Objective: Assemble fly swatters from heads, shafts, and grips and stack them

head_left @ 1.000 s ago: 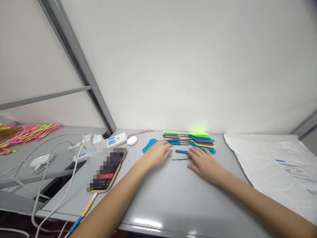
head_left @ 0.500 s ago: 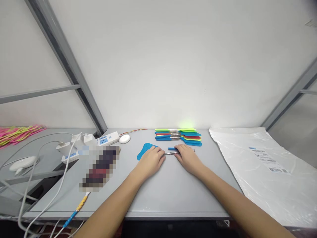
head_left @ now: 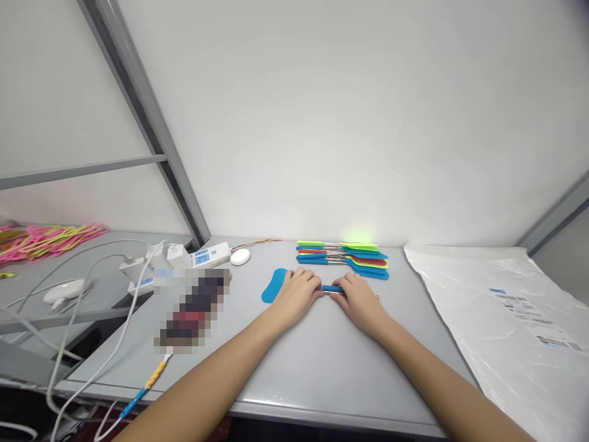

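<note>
A blue fly swatter lies low over the table in front of me, with its perforated flat head (head_left: pixel 274 286) pointing left. My left hand (head_left: pixel 300 296) is closed over the neck beside that head. My right hand (head_left: pixel 361 302) is closed around a short blue handle (head_left: pixel 332 288), which shows between my two hands. Along the handle's lower side runs a thin metal rod (head_left: pixel 327 293). A bit of metal also pokes out right of my right hand. My fingers hide how rod and handle meet.
Behind my hands lies a stack of fly swatters (head_left: pixel 343 253) in blue, green, yellow and red. A white plastic package (head_left: pixel 488 344) covers the right side. At left are a power strip (head_left: pixel 209 255), a white oval device (head_left: pixel 240 257), a pixelated item (head_left: pixel 193 310) and loose cables.
My view has turned a little, so everything sits differently in the picture. My hands have come nearer each other, and the blue handle now lies between them, close against the metal rod.
</note>
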`<state>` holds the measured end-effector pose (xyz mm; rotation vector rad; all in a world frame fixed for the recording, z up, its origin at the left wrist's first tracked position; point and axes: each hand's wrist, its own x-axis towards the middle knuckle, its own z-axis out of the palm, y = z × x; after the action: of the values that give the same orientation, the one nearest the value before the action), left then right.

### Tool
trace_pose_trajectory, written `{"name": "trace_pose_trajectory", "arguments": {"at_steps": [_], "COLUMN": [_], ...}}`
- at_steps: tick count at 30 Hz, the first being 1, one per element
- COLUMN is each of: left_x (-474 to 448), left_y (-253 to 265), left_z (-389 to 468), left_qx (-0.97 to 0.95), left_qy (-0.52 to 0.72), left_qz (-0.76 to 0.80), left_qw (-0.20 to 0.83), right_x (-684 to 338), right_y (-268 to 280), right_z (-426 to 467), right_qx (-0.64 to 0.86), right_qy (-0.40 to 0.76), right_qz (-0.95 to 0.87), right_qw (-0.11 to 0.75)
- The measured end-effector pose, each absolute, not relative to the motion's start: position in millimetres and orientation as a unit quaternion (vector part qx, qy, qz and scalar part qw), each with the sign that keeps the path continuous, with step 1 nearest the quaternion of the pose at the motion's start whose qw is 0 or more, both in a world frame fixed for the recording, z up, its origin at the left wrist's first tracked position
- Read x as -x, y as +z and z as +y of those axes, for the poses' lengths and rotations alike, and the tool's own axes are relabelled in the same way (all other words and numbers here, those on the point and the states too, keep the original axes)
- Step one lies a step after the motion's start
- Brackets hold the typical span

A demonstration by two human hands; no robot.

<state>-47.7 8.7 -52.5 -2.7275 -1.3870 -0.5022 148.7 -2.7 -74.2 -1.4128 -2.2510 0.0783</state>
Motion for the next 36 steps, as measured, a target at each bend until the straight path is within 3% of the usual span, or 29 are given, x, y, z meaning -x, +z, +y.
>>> {"name": "trace_pose_trajectory", "arguments": {"at_steps": [12,21,25,29,36], "left_x": [104.3,83.3,62.9,64.8,76.3], "left_y": [-42.7,-49.8,-54.4,-59.4,-65.9], "left_z": [17.1,5.7,-29.6,-68.1,-81.0], "left_qx": [0.86,0.855,0.864,0.865,0.852], "left_qy": [-0.138,-0.145,-0.126,-0.104,-0.102], "left_qz": [-0.491,-0.497,-0.487,-0.488,-0.51], "left_qw": [-0.003,-0.008,-0.005,-0.064,-0.062], "right_x": [-194.2,-185.3,-165.2,-151.9,-148.0], "right_y": [-65.6,-66.6,-68.1,-77.8,-81.7], "right_z": [5.3,0.6,-25.4,-65.9,-90.0], "right_qx": [0.555,0.574,0.595,0.606,0.62], "right_qy": [0.059,-0.01,-0.046,0.047,0.067], "right_qz": [-0.8,-0.783,-0.779,-0.786,-0.774], "right_qw": [0.22,0.24,0.193,0.114,0.106]}}
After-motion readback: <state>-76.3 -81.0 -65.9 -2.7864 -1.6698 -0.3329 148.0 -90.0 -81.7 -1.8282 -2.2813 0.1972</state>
